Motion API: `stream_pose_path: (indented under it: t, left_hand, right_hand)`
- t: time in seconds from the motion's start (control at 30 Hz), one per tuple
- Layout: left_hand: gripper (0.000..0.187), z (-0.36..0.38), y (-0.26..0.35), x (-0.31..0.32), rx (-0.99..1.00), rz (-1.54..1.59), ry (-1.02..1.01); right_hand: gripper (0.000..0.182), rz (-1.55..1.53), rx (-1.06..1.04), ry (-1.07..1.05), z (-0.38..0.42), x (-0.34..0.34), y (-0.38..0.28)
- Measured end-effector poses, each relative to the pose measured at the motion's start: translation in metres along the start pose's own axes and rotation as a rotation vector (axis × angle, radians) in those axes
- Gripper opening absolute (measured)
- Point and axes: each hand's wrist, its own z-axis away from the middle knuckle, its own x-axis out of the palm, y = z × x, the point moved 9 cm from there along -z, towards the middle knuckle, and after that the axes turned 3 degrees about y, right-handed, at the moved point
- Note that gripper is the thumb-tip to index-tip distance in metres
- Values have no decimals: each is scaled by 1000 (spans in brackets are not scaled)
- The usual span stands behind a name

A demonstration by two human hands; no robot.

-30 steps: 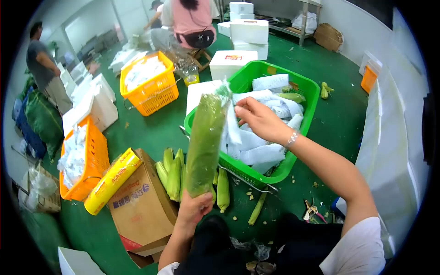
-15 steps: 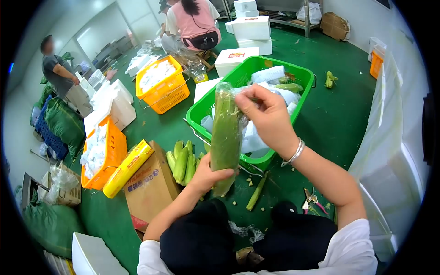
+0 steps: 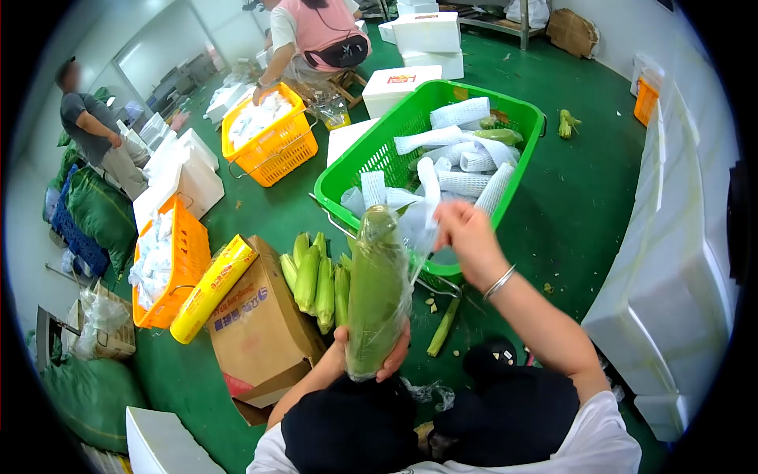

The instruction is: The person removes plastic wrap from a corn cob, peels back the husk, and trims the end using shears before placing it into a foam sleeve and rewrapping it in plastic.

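1. Gripping the base of a corn cob (image 3: 377, 292), the left hand (image 3: 377, 351) stands it nearly upright over the lap; fingers curl tight around the bottom end, which leaves the upper end free for the other hand.
2. Clear film (image 3: 410, 237) sheathes the cob, and its loose end flares out above and to the right of the tip.
3. The right hand (image 3: 467, 235) is at that loose end, up near the cob's tip. Its fingers look drawn together on the film, though motion blur keeps me from being sure of the pinch.
4. A bangle (image 3: 500, 282) sits on the right wrist.
5. The cob hangs just in front of the green basket (image 3: 527, 162), whose near rim lies behind it. White foam net sleeves (image 3: 462, 183) fill the basket, within the right hand's reach.
6. Bare husked cobs (image 3: 316, 276) lie on the floor just left of the held one, leaning against a cardboard box (image 3: 257, 332), close to the left hand.
7. A yellow roll (image 3: 212, 288) rests across the box's top edge.
8. Two orange baskets (image 3: 268, 138) with white contents stand farther left.
9. A person in pink (image 3: 316, 31) reaches into the farther one; another person (image 3: 99, 138) stands at the far left.
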Motion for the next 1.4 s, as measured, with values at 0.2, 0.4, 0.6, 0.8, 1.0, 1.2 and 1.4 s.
stream_pose_path:
  t: [0.2,0.4,0.6,0.8,1.0,1.2,1.4]
  left_hand:
    - [99,3,-7,-20,59,249,-67]
    - [102,-2,-48,-17,-212,358,-197]
    - [92,-19,-64,-19,-419,-117,332]
    - [87,-46,-36,-40,-23,-767,425]
    - [38,-57,-7,-40,275,-1194,813]
    - [52,-68,-16,-50,174,-759,584]
    - [54,-49,-47,-95,-124,-625,662]
  right_hand:
    - [24,658,-594,79,38,-2,-65]
    - [32,143,-111,-411,56,31,-34]
    - [32,267,-248,43,62,-26,-21]
    - [22,712,-547,325,86,-45,-39]
    - [29,630,-429,298,79,-44,-16]
    - [35,-363,213,356,77,-69,44]
    - [27,-414,278,314,85,-85,65]
